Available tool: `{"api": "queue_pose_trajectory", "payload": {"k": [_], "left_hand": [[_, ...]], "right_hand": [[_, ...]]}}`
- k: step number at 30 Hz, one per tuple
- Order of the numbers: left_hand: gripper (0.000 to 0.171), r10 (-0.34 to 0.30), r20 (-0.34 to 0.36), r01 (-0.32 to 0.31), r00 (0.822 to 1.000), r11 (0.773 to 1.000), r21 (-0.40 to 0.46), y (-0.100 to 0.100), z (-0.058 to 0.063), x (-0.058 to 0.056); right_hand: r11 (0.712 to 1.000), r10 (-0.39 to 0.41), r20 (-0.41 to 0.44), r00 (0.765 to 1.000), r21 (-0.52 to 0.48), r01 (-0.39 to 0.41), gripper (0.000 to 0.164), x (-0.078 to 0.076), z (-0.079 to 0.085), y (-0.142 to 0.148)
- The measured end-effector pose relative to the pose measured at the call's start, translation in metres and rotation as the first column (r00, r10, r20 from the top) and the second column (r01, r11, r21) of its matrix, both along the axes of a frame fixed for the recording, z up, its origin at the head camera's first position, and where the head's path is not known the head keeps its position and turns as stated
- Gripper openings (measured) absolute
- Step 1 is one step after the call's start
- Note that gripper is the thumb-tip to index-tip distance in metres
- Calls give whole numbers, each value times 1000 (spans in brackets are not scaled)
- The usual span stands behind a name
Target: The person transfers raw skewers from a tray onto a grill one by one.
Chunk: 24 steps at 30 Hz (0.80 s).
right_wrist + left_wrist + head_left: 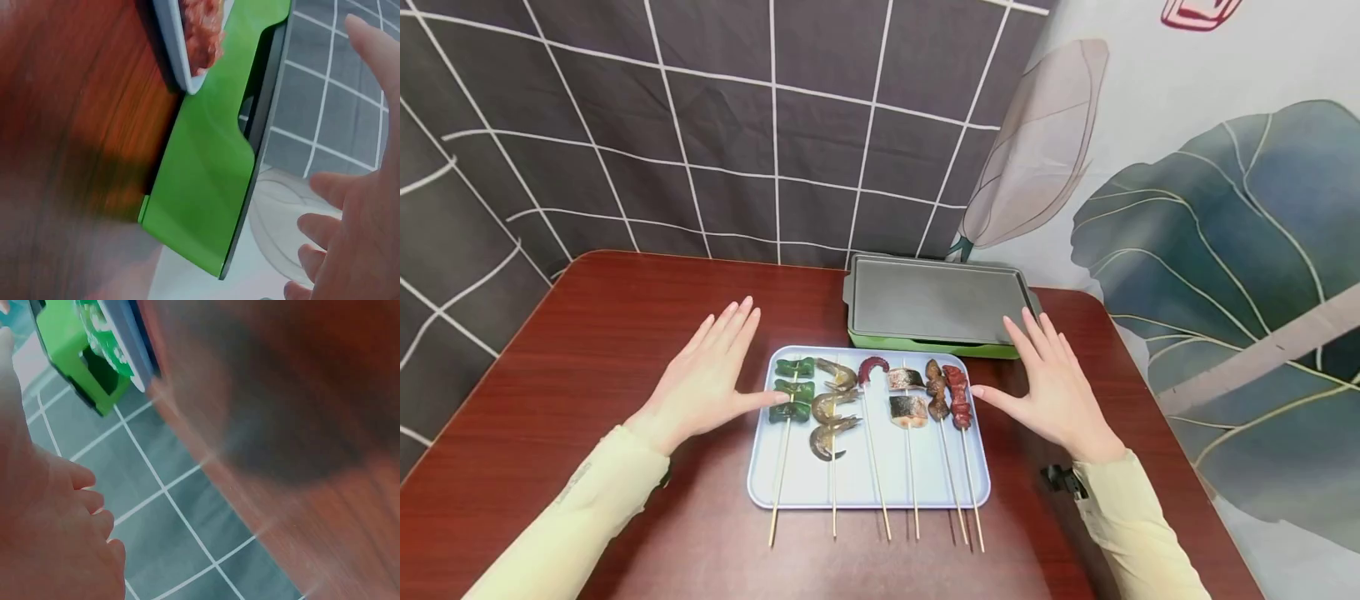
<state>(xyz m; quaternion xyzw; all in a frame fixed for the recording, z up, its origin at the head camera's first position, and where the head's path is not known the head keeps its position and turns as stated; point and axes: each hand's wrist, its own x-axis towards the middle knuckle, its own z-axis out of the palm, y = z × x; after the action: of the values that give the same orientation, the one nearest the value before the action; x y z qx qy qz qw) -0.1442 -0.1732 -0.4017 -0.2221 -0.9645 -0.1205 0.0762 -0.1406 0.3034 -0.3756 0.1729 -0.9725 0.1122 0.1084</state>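
A pale blue-white tray point(805, 492) holds several skewers, their sticks jutting over its near edge. From left to right they carry folded green vegetable pieces point(799, 390), shrimp point(826, 408), a dark red octopus tentacle point(871, 367), silver-skinned fish chunks point(910, 410), brown meat point(937, 388) and red meat point(958, 397). My left hand point(703, 379) hovers by the tray's left side with straight fingers, its thumb overlapping the green pieces in the head view. On the other side my right hand point(1056, 387) is spread, thumb pointing toward the red meat. Neither hand holds anything.
Behind the tray stands a green grill with a flat dark grey plate point(940, 296). Both sit on a reddish-brown wooden table point(610, 333). A dark cloth with a white grid point(722, 117) hangs at the back, and a leaf-patterned cloth point(1225, 250) at the right.
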Motion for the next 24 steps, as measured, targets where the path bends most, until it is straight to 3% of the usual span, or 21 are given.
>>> {"api": "queue_pose_trajectory", "payload": {"k": [7,15,20,24], "left_hand": [[120,-73,-5,73,997,997,23,-5,-3,32],[119,-130,21,129,991,991,37,-10,-9,64],[125,-133,70,131,989,991,35,-11,-14,80],[129,-154,75,150,985,987,58,-9,-18,86]], "right_hand": [[1000,8,29,1000,-28,-7,108,20,7,-6],[988,-15,94,995,-155,30,93,46,18,-14],[955,-38,170,985,-285,86,75,61,23,-21],[910,-69,304,950,-370,184,63,71,22,-26]]}}
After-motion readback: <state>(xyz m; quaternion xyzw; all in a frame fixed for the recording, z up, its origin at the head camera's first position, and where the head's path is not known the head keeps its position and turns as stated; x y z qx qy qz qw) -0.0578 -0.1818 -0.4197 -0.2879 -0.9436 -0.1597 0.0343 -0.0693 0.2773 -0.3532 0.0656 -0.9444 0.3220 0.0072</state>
